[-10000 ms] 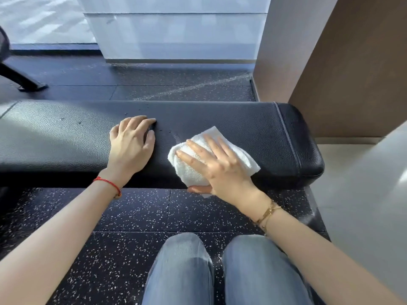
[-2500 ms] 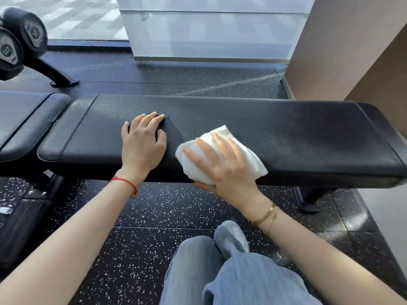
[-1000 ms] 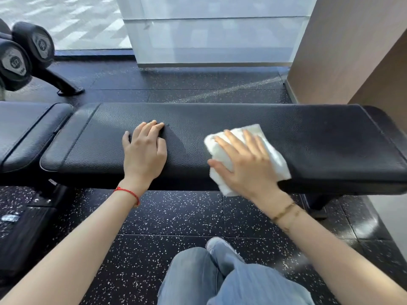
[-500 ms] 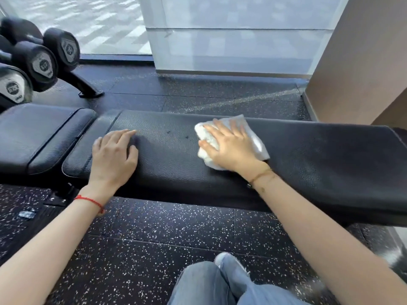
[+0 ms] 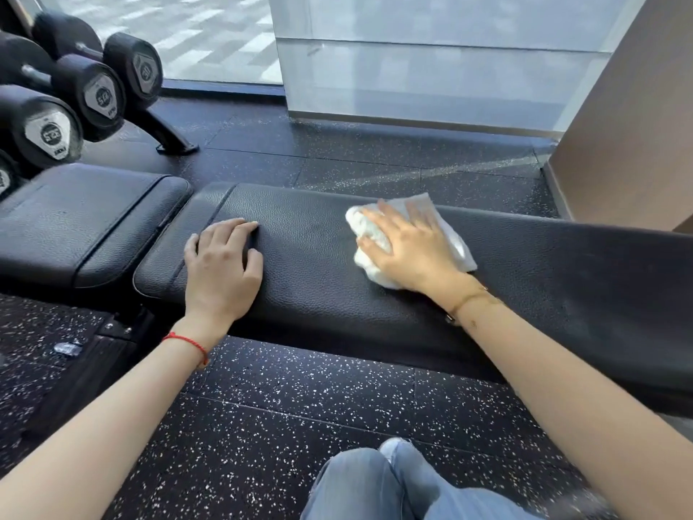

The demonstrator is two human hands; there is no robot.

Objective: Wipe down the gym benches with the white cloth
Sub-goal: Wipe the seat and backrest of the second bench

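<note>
A long black padded gym bench runs across the view from left of centre to the right edge. My right hand lies flat on the bunched white cloth and presses it onto the far half of the pad, near the middle. My left hand rests palm down on the pad's left end, fingers together, holding nothing. A second, shorter black pad adjoins the bench on the left.
A rack of black dumbbells stands at the far left, its foot on the speckled rubber floor. A glass wall and a brown wall lie behind. My jeans-clad knees are at the bottom.
My right hand has carried the cloth from the pad's near edge up towards its far edge. The view has shifted left, showing more dumbbells. My left hand stays on the pad.
</note>
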